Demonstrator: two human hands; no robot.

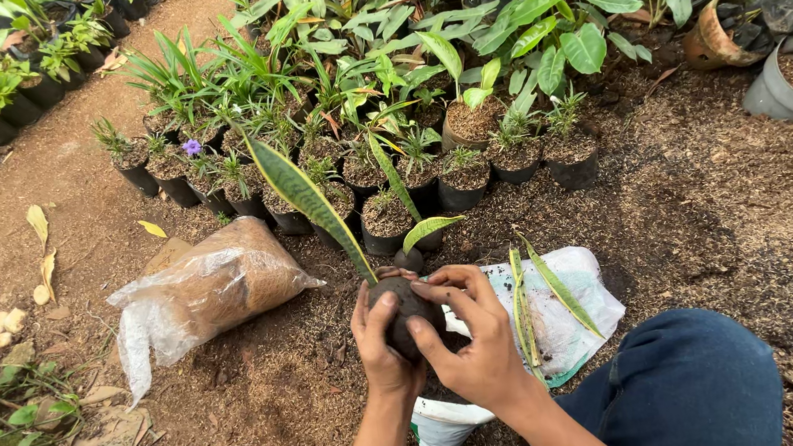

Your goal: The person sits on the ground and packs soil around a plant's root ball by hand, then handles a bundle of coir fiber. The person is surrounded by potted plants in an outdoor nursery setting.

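Both hands point(431, 340) clasped around small black pot point(406, 315), white sack point(571, 328) beneath, bare soil right

Head camera looks steeply down, close over the person's lap.

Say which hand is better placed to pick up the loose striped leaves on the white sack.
Probably the right hand. It lies nearest the loose leaves on the white sack; the left hand cups the small black pot on the far side.
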